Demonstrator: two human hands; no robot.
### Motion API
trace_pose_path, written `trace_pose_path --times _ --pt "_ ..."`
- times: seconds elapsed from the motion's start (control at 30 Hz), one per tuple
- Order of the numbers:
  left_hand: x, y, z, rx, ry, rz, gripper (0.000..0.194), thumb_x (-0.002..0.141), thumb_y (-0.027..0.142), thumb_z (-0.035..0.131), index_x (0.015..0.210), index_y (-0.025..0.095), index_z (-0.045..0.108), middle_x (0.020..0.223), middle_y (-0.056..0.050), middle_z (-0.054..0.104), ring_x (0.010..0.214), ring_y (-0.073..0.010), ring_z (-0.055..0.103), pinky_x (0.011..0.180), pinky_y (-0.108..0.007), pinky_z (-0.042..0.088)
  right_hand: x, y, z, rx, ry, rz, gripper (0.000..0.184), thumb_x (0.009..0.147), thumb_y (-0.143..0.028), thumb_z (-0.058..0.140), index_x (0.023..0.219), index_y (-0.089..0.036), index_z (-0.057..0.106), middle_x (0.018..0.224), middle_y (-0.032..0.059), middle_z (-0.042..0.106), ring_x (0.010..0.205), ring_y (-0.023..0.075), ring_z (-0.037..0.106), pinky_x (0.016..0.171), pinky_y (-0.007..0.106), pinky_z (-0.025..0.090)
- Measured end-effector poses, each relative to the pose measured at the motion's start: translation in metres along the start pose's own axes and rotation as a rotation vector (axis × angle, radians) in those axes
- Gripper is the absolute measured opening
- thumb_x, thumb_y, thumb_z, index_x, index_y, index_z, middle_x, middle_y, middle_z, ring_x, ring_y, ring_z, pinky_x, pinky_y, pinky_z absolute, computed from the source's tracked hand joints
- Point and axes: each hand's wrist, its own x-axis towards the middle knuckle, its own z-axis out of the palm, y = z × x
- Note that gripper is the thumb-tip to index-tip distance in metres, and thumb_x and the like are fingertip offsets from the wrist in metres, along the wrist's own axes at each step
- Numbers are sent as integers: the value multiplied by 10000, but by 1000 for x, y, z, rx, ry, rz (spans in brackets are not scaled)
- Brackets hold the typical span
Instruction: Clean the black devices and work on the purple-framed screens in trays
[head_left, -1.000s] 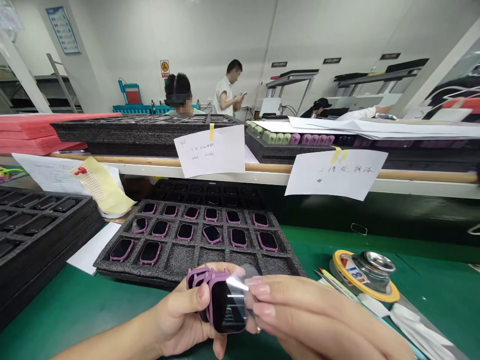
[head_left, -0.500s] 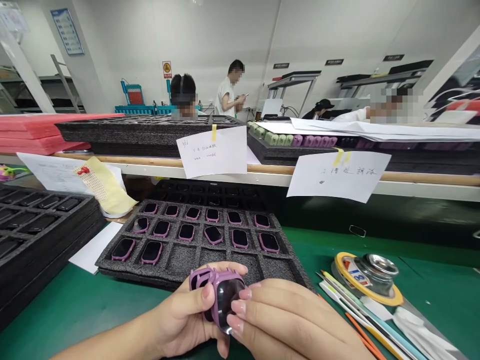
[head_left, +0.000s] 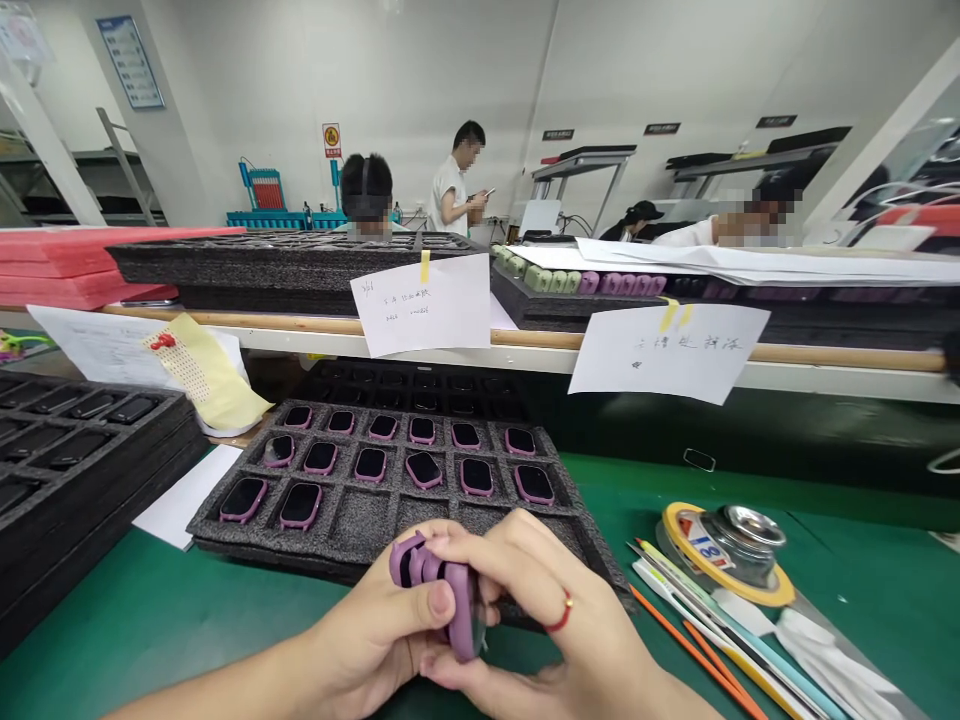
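Smartwatch (head_left: 459,610), purple-framed, stands on edge just over the near rim of a black foam tray (head_left: 300,553), pinched between thumb and fingers in the grip of the left hand (head_left: 367,625). Right hand (head_left: 547,600), red thread on one finger, curls shut around it, pressed against the left. More purple-framed watches (head_left: 424,468) sit in the tray's cells beyond, on the green desk (head_left: 150,600); yellow tape roll (head_left: 757,597) lies right.
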Motion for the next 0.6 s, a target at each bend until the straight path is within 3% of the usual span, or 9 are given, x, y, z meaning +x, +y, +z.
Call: trace_pose_path --times 0.1,0.23,0.47,0.6 --pt "-1 1 -1 -4 66 -10 413 673 421 914 958 176 744 830 -43 733 640 -83 660 443 -84 401 1 1 -2 191 18 81 602 790 -215 829 1306 -286 527 1063 29 691 930 175 669 795 263 583" --pt "-2 6 1 66 11 -92 561 691 605 834 931 101 783 781 -116 744 528 -77 624 421 -95 412 4 3 -6 197 -14 85 631 740 -187 866 1283 -284 560 1128 29 709 1042 195 652 915 295 545" --pt "1 6 4 86 1 -37 486 695 546 853 944 140 760 796 -86 738 557 -91 636 434 -99 449 5 4 -5 57 -27 -34 687 782 -133 783 1394 -249 493 1113 64 704 995 216 659 933 386 526" --pt "3 4 4 102 87 -33 489 691 494 879 996 142 731 843 -99 758 617 -124 686 466 -127 504 6 5 -7 -20 1 -81 616 792 -116 730 1358 -241 522 1110 66 700 998 220 654 900 398 533"
